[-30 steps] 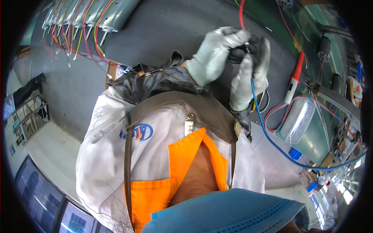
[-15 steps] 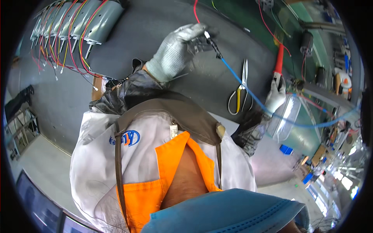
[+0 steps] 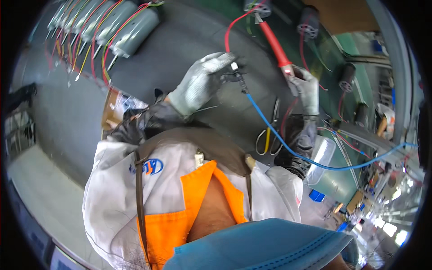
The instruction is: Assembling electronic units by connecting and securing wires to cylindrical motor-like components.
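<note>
My left hand (image 3: 200,81), in a grey-white glove, is closed over the mat, its fingertips pinching a white-tipped, black-wrapped end piece (image 3: 238,74) of a blue hose (image 3: 265,114). A red wire (image 3: 228,33) runs from a motor at the top down to those same fingers. My gloved right hand (image 3: 306,85) grips a long red pen-shaped tool (image 3: 273,42) by its pale lower end. The tool's metal tip points up, close to the motor (image 3: 257,6); whether they touch I cannot tell. Scissors (image 3: 267,135) with yellow on the handle lie between my forearms.
A row of grey cylindrical motors (image 3: 135,33) with coloured leads lies at the upper left. Darker motors (image 3: 308,22) stand on the green surface at the right. A clear plastic tray (image 3: 321,155) sits beside my right forearm. The blue hose crosses over that forearm.
My right hand has risen and come inward, lifting the red tool beside the motor. My left hand keeps its pinch on the hose end. The whole view has shifted slightly.
</note>
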`<state>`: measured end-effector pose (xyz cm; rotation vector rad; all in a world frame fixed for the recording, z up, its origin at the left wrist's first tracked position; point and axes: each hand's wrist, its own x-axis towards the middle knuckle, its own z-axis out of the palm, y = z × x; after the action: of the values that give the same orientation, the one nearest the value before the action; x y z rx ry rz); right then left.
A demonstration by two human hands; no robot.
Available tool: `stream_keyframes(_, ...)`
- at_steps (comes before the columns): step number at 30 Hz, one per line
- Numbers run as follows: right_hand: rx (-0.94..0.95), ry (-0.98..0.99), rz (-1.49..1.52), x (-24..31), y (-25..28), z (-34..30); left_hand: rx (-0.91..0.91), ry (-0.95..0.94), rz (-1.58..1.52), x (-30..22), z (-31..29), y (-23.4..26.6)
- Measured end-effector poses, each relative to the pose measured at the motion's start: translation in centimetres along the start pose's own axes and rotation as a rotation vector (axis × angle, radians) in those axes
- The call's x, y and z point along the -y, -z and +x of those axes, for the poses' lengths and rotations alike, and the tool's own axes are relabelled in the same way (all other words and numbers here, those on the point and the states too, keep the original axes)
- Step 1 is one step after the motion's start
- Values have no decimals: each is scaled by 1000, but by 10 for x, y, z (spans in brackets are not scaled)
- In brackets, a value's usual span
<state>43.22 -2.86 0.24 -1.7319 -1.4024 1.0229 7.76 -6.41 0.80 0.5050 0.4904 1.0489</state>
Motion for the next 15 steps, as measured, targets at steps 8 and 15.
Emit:
stream_keyframes(8, -498, -82, -9, -40, 10, -122, -39, 80, -9, 9, -2, 22)
stream_keyframes(15, -154, 51, -124, 55, -44, -178, 5, 149, 262, 16, 19, 7)
